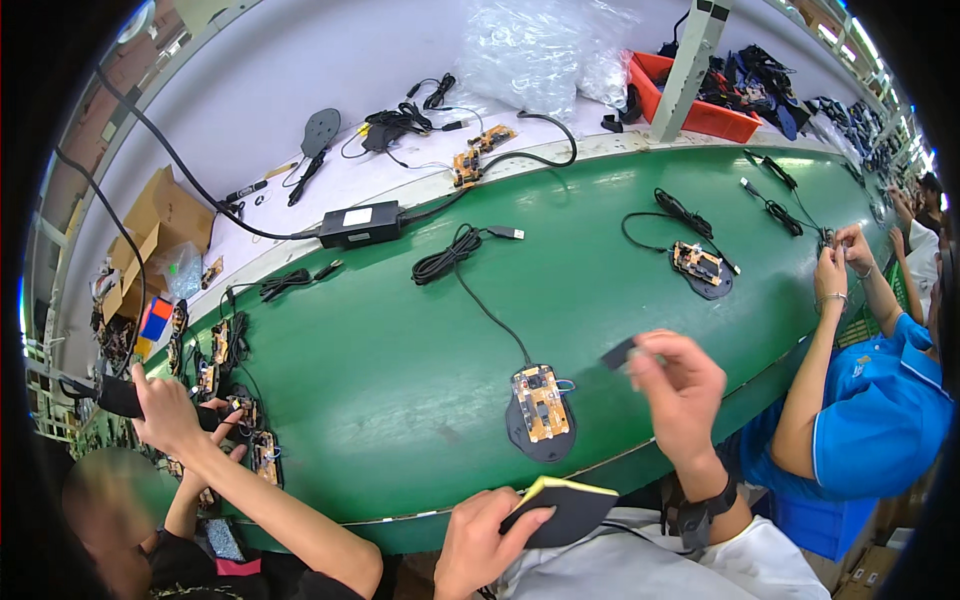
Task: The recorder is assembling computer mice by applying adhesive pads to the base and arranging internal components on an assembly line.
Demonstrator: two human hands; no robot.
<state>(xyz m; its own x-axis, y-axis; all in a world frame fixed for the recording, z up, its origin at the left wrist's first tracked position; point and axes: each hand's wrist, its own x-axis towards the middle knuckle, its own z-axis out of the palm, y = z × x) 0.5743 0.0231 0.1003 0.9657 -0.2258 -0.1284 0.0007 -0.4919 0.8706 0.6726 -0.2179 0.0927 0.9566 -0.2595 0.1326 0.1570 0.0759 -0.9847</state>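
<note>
My left hand (480, 545) grips a dark rectangular pad (565, 512) with a yellow edge, low at the front of the green belt. Raised over the belt, my right hand (682, 395) pinches a small flat black piece (618, 353) between thumb and fingertips. Between and beyond my hands lies a computer mouse base (541, 445), dark and oval, with an orange-brown circuit board (541, 402) on it. Its black cable runs away to a coiled bundle (447, 254) ending in a USB plug (506, 233). Neither hand touches this mouse base.
Farther right on the belt (400, 330) sits another mouse base (703, 275) with its cable. A co-worker in blue (865, 410) handles parts at right; another person's arms (270, 510) reach over boards at left. A power adapter (360, 224) and red bin (690, 110) stand along the back.
</note>
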